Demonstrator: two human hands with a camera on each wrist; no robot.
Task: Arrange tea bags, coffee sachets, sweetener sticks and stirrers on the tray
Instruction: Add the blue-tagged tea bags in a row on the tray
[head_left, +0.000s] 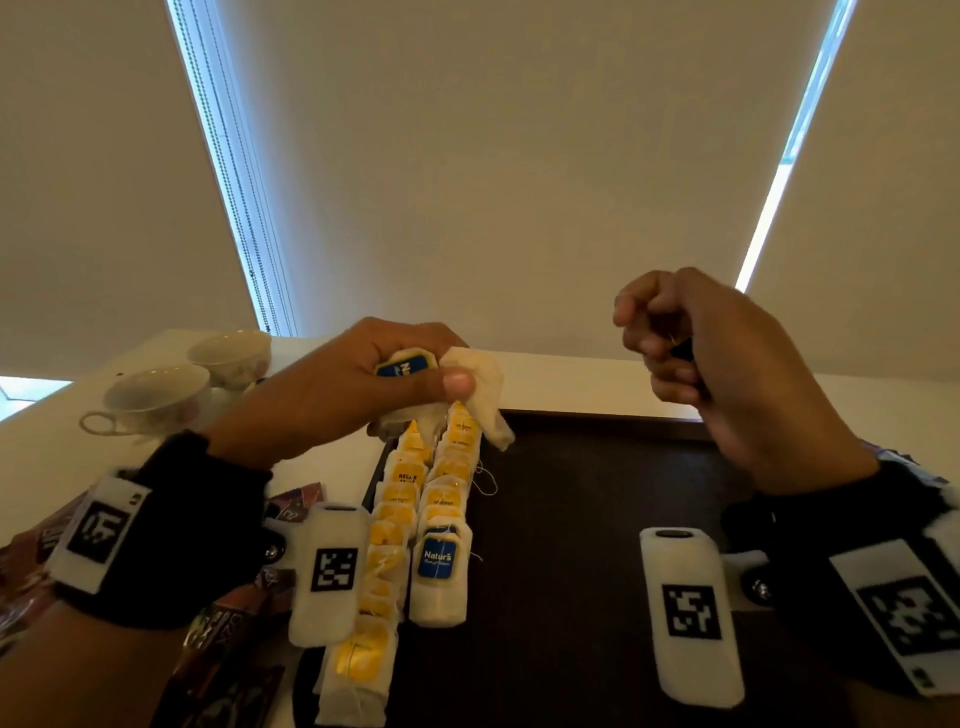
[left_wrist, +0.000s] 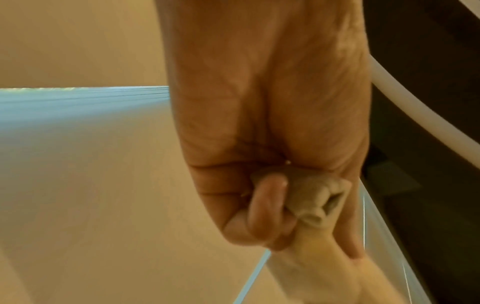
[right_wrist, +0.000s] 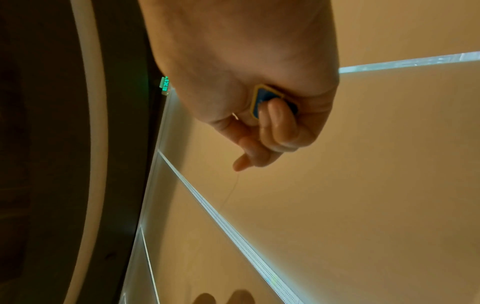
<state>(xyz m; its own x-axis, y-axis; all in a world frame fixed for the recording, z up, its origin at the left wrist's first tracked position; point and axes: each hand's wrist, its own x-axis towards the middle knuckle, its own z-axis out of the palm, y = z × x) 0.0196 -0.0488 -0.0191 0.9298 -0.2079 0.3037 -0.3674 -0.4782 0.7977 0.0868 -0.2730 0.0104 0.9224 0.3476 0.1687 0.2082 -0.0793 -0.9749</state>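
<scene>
My left hand (head_left: 410, 374) (left_wrist: 285, 205) grips a small bunch of white tea bags (head_left: 483, 400) (left_wrist: 317, 203) above the far left corner of the dark tray (head_left: 597, 519); one blue tag (head_left: 405, 366) shows under the fingers. My right hand (head_left: 670, 338) (right_wrist: 272, 123) is raised over the tray's far edge, fingers curled round a blue, yellow-edged tea bag tag (right_wrist: 265, 98) with a thin string (right_wrist: 231, 191) hanging from it. Two rows of tea bags (head_left: 421, 519) with yellow and blue tags lie along the tray's left side.
Two white teacups (head_left: 156, 400) stand on the white table (head_left: 67, 462) at the far left. Brown coffee sachets (head_left: 223, 639) lie left of the tray, near my left wrist. Pale roller blinds (head_left: 493, 156) hang behind the table.
</scene>
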